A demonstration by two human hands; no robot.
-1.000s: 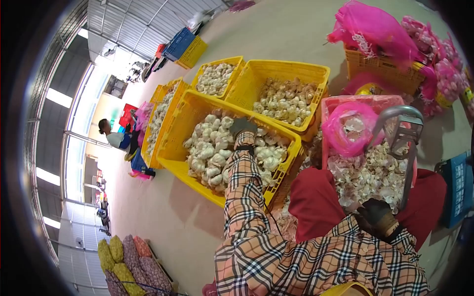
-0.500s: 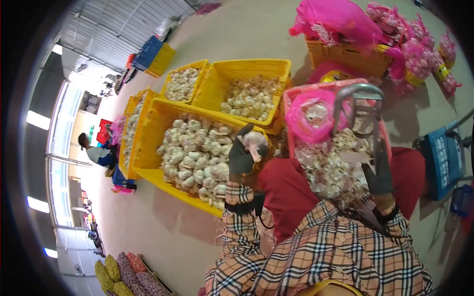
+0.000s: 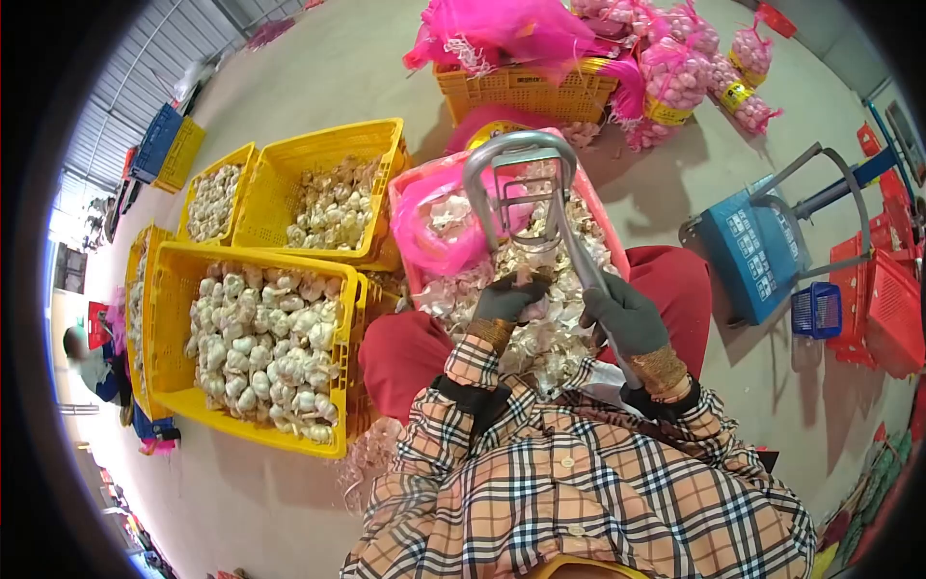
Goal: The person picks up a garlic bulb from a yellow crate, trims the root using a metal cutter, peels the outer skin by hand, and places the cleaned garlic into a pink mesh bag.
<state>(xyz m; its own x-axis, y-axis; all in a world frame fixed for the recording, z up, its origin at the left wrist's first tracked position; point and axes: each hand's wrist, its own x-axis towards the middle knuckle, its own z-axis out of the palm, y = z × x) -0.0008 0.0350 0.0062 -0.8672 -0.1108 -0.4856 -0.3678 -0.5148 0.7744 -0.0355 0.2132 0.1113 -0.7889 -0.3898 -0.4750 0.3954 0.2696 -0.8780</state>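
Note:
My left hand (image 3: 509,299), in a dark grey glove, is closed round a garlic bulb (image 3: 532,311), mostly covered by the fingers. It is low over a pink crate (image 3: 617,236) of loose garlic skins and trimmings (image 3: 545,352). My right hand (image 3: 625,317), gloved too, wraps round the long arm of a grey metal tool (image 3: 569,236) with a curved tubular frame that stands over the crate. A pink mesh bag (image 3: 424,227) lies inside the crate's left part. Left of my knee is a yellow crate (image 3: 246,261) full of whole garlic bulbs (image 3: 260,352).
More yellow crates (image 3: 318,145) with garlic stand behind. Beyond the pink crate are filled mesh bags of garlic (image 3: 675,77) and a yellow crate (image 3: 521,92) under pink netting. A blue box-like device (image 3: 748,251) and red baskets (image 3: 897,309) stand right. A person (image 3: 96,372) is far left.
My left hand has moved from beside the yellow crate to over the pink crate, bringing the garlic bulb. My right hand has closed on the tool's arm. The view has turned right.

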